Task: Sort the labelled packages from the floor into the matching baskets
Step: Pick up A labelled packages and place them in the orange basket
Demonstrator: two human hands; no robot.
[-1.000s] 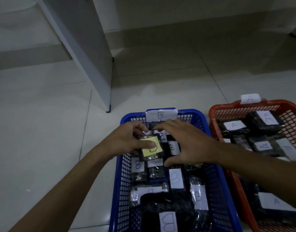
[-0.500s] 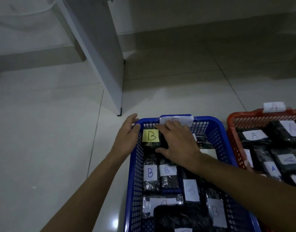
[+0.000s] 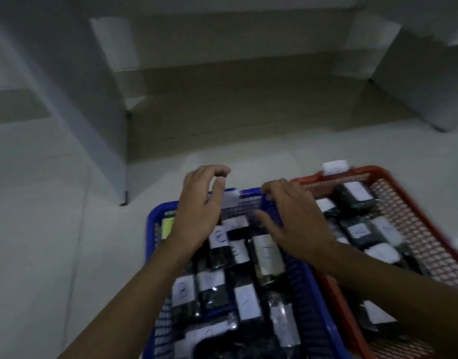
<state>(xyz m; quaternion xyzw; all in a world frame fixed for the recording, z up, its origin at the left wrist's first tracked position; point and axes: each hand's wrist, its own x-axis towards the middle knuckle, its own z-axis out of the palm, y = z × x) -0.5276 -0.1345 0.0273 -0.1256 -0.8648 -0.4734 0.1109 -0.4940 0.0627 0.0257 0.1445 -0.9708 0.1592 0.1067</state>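
Both hands lifted off yellow-label package [image 3: 167,227], now lodged at far-left corner of blue basket [image 3: 323,317]. Left hand [image 3: 199,211] nearer, loosely curled, empty; right hand [image 3: 295,218] spread, empty. Package left of left hand, standing on edge.

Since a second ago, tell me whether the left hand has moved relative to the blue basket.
Yes. The left hand has let go of the yellow-labelled package and moved toward the far rim of the blue basket, its curled fingers now past that rim, holding nothing.
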